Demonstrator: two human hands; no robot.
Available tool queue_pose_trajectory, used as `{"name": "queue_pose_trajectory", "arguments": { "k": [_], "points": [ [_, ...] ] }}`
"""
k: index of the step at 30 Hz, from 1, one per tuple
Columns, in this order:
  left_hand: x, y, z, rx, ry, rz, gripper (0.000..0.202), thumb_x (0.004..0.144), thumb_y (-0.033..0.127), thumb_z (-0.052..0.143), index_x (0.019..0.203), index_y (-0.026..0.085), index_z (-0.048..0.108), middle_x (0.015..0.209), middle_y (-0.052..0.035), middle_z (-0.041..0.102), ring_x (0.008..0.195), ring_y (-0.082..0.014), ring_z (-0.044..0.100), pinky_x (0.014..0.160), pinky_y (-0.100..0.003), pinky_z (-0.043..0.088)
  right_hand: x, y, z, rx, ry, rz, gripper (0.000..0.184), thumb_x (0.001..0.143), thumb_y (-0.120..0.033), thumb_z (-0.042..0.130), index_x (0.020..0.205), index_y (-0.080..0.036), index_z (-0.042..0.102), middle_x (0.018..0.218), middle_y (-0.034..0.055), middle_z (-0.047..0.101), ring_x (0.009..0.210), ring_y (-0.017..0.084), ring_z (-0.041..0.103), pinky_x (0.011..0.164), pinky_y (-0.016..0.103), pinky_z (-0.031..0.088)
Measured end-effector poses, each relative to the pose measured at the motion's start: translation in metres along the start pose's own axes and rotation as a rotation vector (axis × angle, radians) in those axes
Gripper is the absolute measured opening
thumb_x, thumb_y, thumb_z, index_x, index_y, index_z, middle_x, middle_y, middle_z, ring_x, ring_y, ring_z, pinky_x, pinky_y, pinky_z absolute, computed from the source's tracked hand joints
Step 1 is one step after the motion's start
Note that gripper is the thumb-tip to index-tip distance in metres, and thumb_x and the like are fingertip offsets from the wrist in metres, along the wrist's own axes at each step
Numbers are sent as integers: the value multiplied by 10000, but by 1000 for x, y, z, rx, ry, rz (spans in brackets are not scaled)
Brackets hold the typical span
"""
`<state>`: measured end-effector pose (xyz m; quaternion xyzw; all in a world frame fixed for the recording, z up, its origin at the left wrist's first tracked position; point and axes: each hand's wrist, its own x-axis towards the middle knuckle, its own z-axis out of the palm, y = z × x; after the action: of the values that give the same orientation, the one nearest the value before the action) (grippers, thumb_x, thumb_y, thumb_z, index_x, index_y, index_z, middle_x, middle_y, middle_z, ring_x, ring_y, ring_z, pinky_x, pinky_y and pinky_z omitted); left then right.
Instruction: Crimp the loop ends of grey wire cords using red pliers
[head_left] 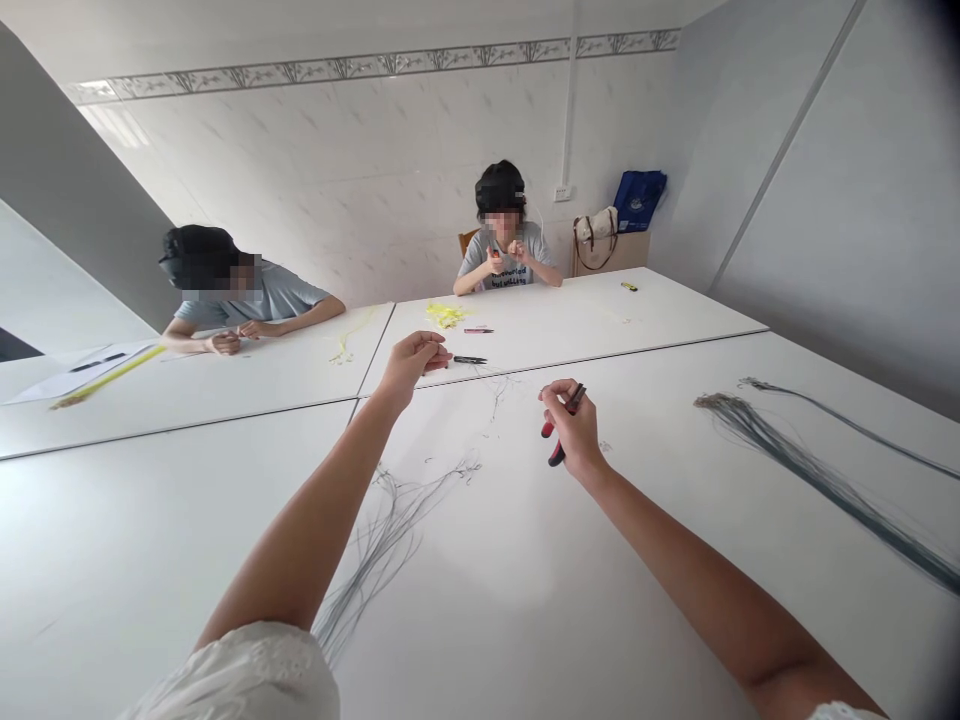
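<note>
My left hand (415, 362) is raised over the table with thumb and fingertips pinched together; anything thin between them is too fine to make out. Pliers with red and black handles (556, 455) lie in my right hand (577, 428), the fingers curled round them and the thumb and forefinger tips close together. Black snips (471, 360) rest on the table just right of my left fingertips. Below my left forearm spreads a loose bundle of thin grey strands (390, 535), its curled ends towards the middle. A few loose strands (497, 400) lie between my hands.
At right lie a thick bundle of grey strands (806, 470) and a thinner bundle (847, 397). Two people sit across the white table (637, 600). Near them are a yellow pile (446, 315), red-handled snips (478, 330), a yellow cutter (628, 287) and yellow strands (112, 375).
</note>
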<state>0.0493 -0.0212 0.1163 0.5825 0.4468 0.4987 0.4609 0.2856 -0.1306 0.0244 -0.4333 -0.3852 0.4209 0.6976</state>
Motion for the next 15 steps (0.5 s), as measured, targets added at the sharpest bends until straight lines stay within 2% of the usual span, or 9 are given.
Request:
{"name": "queue_pose_trajectory", "arguments": {
  "k": [2,4,7,10,12,15],
  "points": [
    [-2,0,1,-47,-54,-17,111,844,219,633,938,163,618,706,22,583,774,-139,699,897,-350,592,0,0,-1,42,-3,11,230,826,-394,725,828,-214,582,881,-10,667,501,47,397,491,248,427],
    [-3,-1,3,-73,-99,-25,111,857,251,617,937,176,599,657,59,452,665,-102,617,871,-337,591,0,-1,-2,94,-8,31,219,824,-371,725,826,-210,576,888,-12,679,485,34,360,535,257,456],
    [-3,-1,3,-50,-130,-20,141,886,301,597,964,184,601,651,80,311,513,-63,388,692,-251,546,1,-5,-4,149,-22,72,204,824,-341,720,807,-212,563,716,-43,617,490,47,360,594,265,478],
    [-1,-1,2,42,-127,1,184,901,324,568,1003,181,620,667,67,305,501,-72,276,512,-205,379,4,-7,-7,179,-10,93,216,801,-341,741,790,-228,557,534,-75,455,574,102,477,587,253,461],
    [1,-2,1,137,-107,21,192,896,302,537,1005,175,633,669,52,343,507,-82,273,483,-216,293,7,-8,-11,187,10,84,229,784,-348,756,775,-236,556,495,-71,394,684,142,557,580,240,455],
    [3,-3,-4,324,-44,72,204,880,260,496,968,178,660,661,33,411,514,-100,295,503,-241,246,12,-8,-18,188,32,64,231,776,-350,762,765,-239,560,495,-59,385,781,163,599,577,225,457]
  ]
}}
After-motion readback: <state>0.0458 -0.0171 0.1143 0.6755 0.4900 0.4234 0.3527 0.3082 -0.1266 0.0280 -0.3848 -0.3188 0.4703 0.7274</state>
